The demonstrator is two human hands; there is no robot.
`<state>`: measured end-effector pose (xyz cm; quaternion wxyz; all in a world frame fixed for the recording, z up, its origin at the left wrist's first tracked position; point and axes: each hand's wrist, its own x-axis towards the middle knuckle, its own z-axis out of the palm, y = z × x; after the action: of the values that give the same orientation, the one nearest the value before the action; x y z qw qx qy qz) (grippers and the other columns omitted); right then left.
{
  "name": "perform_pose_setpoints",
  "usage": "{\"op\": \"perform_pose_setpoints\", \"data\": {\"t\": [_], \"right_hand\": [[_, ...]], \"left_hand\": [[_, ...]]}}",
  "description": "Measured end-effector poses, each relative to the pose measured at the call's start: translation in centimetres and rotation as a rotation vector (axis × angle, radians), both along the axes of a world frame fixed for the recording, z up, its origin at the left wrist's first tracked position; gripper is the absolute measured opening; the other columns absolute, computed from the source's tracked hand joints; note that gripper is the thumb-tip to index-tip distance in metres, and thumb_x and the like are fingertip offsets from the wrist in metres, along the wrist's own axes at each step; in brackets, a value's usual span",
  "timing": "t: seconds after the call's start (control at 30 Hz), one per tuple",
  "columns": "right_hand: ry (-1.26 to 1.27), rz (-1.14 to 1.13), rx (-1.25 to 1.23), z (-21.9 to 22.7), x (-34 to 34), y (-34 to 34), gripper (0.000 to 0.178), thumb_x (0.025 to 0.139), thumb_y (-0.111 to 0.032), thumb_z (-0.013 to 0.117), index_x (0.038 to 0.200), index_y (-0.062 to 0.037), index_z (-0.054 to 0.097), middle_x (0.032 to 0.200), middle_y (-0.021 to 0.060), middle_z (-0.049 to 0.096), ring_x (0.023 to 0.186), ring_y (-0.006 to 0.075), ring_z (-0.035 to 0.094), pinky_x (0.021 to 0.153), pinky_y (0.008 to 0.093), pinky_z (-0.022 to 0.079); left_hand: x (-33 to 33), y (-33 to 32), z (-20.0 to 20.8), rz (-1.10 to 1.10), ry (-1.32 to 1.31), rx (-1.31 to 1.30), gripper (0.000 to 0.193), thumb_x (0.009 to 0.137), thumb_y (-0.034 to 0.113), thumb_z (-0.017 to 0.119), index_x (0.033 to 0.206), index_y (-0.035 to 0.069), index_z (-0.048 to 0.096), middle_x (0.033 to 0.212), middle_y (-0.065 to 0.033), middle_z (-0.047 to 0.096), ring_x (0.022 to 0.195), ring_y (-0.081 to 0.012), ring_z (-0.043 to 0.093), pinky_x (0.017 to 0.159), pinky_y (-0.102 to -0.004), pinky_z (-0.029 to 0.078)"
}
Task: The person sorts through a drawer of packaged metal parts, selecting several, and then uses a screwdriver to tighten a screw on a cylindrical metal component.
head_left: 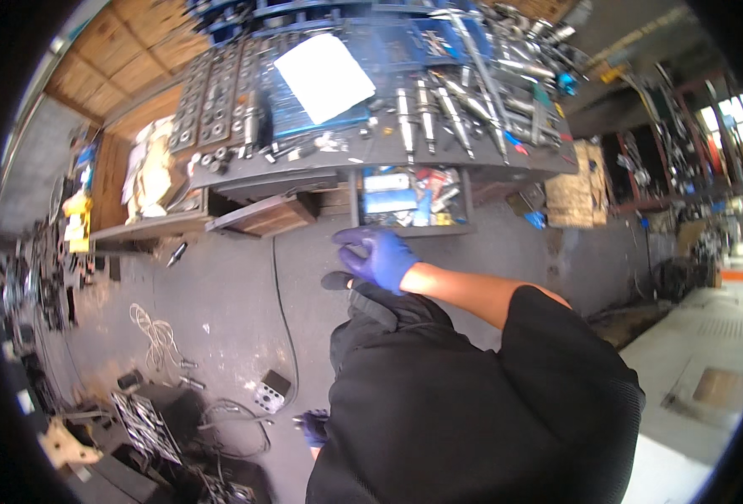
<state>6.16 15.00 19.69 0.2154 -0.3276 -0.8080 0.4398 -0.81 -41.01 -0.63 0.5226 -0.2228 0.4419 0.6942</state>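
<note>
My right hand (378, 259), in a blue-purple glove, is held out in front of me. Its thumb and fingers curve apart, and nothing shows between them. Just beyond it is a pulled-out drawer (470, 195) holding blue boxes (390, 202) and other small packets. Low by my left side hangs my left hand (313, 428), also gloved and partly hidden by my black shirt. Its visible fingers are apart, with no object seen in them. The nearest thing to it is a dark block with holes (271, 391) on the floor.
Across the workbench (304, 165) lie metal tool holders (406, 122), a long caliper (479, 63), white paper (324, 77) and blue bins (392, 44). A cabinet door (271, 217) hangs open below. A cable (277, 290) and a coiled cord (155, 336) cross the floor. Machinery (708, 361) stands right.
</note>
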Motion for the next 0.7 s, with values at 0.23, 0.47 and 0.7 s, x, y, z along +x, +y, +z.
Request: {"op": "perform_pose_setpoints", "data": {"t": [0.23,0.47,0.7], "right_hand": [[-0.208,-0.608,0.224,-2.3,18.3,6.6,0.028,0.086,-0.024,0.066,0.106,-0.0054,0.072,0.103,0.0199,0.071,0.089,0.0374,0.069,0.083,0.0417,0.055],[-0.441,-0.748,0.419,-6.6,32.5,17.3,0.032,0.086,-0.021,0.062,0.111,-0.0032,0.069,0.109,0.0216,0.069,0.1,0.0396,0.066,0.09,0.0445,0.053],[-0.495,-0.278,0.716,-7.0,36.0,27.1,0.028,0.085,-0.019,0.06,0.11,-0.0147,0.071,0.12,0.0133,0.067,0.102,0.0336,0.065,0.089,0.0464,0.052]], "left_hand": [[-9.2,14.2,5.5,0.078,0.119,-0.168,0.027,0.099,0.041,0.058,0.122,0.027,0.061,0.108,0.0045,0.064,0.105,-0.0207,0.06,0.09,-0.0434,0.049],[-0.8,33.1,17.5,-0.092,0.24,0.263,0.042,0.099,0.028,0.061,0.138,0.019,0.049,0.106,-0.0058,0.062,0.087,-0.0201,0.059,0.064,-0.0313,0.051],[11.7,46.4,23.1,-0.237,0.374,0.455,0.044,0.1,0.027,0.058,0.139,0.014,0.046,0.094,-0.0073,0.058,0.074,-0.0198,0.06,0.051,-0.0302,0.051]]}}
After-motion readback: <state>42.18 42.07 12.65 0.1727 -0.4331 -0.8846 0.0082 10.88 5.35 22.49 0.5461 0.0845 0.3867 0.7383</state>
